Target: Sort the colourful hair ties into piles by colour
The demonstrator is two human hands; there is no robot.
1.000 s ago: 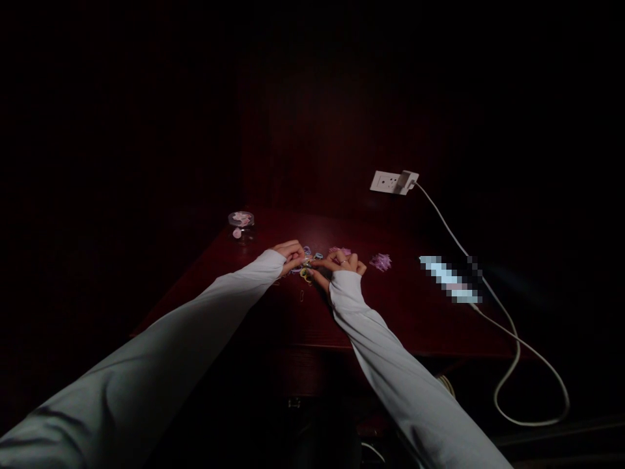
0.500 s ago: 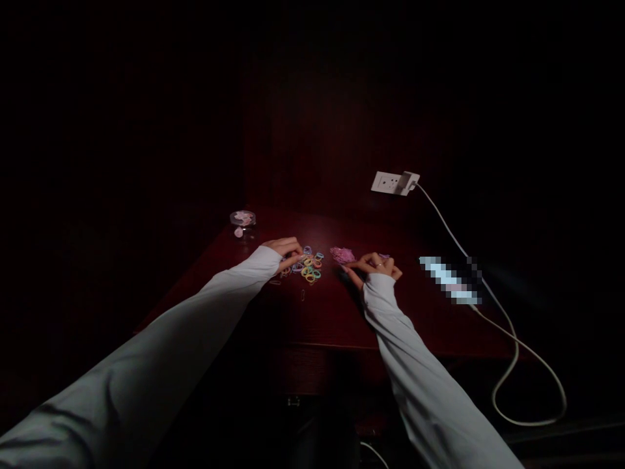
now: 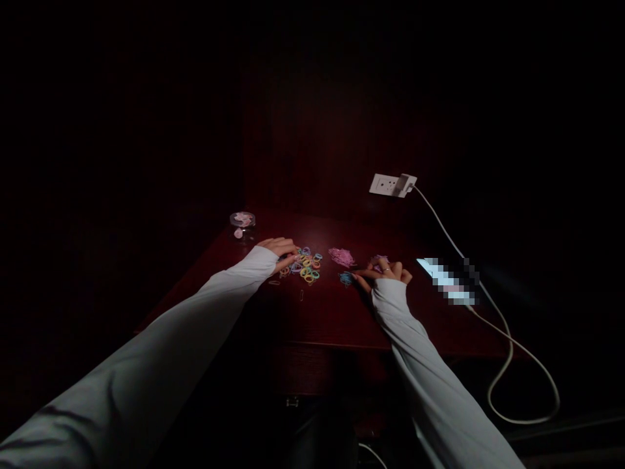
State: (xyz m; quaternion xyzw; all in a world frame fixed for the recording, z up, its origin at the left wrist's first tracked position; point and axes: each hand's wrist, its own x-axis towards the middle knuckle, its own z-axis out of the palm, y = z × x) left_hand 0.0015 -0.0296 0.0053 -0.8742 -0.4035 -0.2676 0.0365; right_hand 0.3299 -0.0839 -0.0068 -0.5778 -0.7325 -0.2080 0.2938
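My left hand [image 3: 282, 250] is at the left edge of a loose heap of pastel hair ties [image 3: 307, 266], its fingers curled and pressed together. What those fingertips hold, if anything, is too small to make out. My right hand [image 3: 389, 272], wearing a ring, reaches over the table with thumb and index finger apart. Those two fingertips are right beside a small blue bunch of thin bands [image 3: 345, 279]. Behind it lies a pink bunch of bands [image 3: 342, 256]. A purple bunch [image 3: 378, 260] is partly hidden behind my right hand.
A clear jar [image 3: 242, 225] with pink pieces stands at the back left. Paper clips [image 3: 301, 295] lie in front of the heap. To the right is a lit, blurred phone [image 3: 442, 277] on a white cable [image 3: 510, 345], which runs to a wall socket [image 3: 384, 185].
My right hand has moved from the heap out to the right, its thumb and index finger parting. The blue bunch now shows beside it. My left hand has shifted slightly left.
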